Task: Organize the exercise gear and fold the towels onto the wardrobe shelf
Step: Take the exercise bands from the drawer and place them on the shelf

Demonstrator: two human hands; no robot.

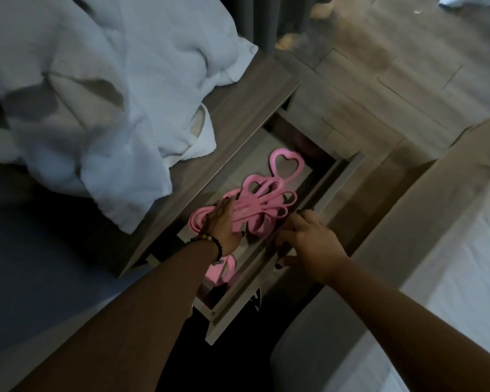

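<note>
Open drawer [317,193] beside bed: pink resistance band [255,205] lying inside, looped. Left hand [224,224] flat, pressing on band, fingers extended. Right hand [309,244] gripping drawer front edge. White towels [96,108] heaped on cabinet top [246,106].

Upper right of the frame, pale wood-plank flooring [393,80] runs off into blur. Along the right edge sits a bed with a white sheet [464,264]. Top centre, dark grey curtains [255,21] hang down. Lower left, a dull blue surface [40,250] spreads wide.
</note>
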